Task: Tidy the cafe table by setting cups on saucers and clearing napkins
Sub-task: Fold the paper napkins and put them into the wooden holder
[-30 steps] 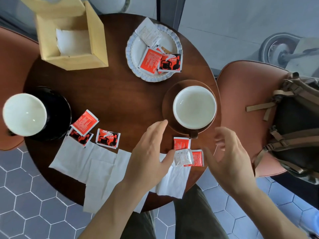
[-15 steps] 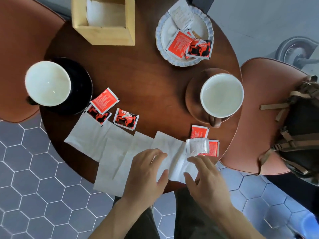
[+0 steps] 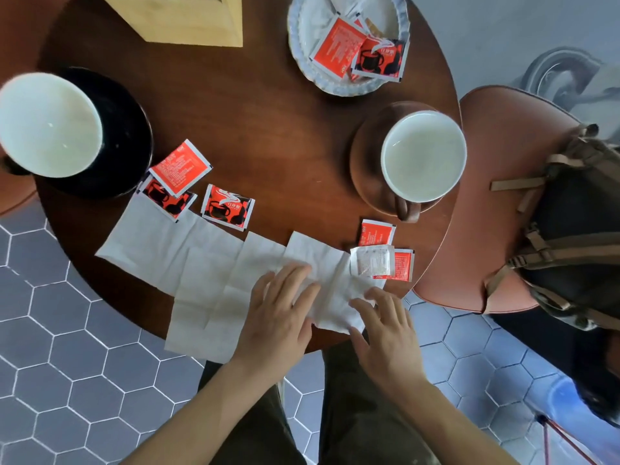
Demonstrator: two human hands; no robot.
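Note:
Several white paper napkins (image 3: 188, 260) lie overlapping along the near edge of the round dark wooden table (image 3: 268, 129). My left hand (image 3: 278, 313) lies flat on the rightmost napkin (image 3: 332, 280), fingers spread. My right hand (image 3: 385, 333) touches that napkin's right edge with straight fingers. A white cup (image 3: 423, 155) stands on a brown saucer (image 3: 365, 162) at the right. Another white cup (image 3: 47, 124) sits on a black saucer (image 3: 124, 135) at the left.
Red sugar packets lie by the black saucer (image 3: 181, 169), mid-table (image 3: 227, 207) and near my right hand (image 3: 377, 233). A white plate (image 3: 302, 45) at the back holds more packets. A wooden napkin box (image 3: 188, 18) stands back left. A brown chair (image 3: 496, 196) carries a backpack (image 3: 577, 223).
Both hands came down from above the table onto the rightmost napkin at the near edge. The view shifted closer to the table.

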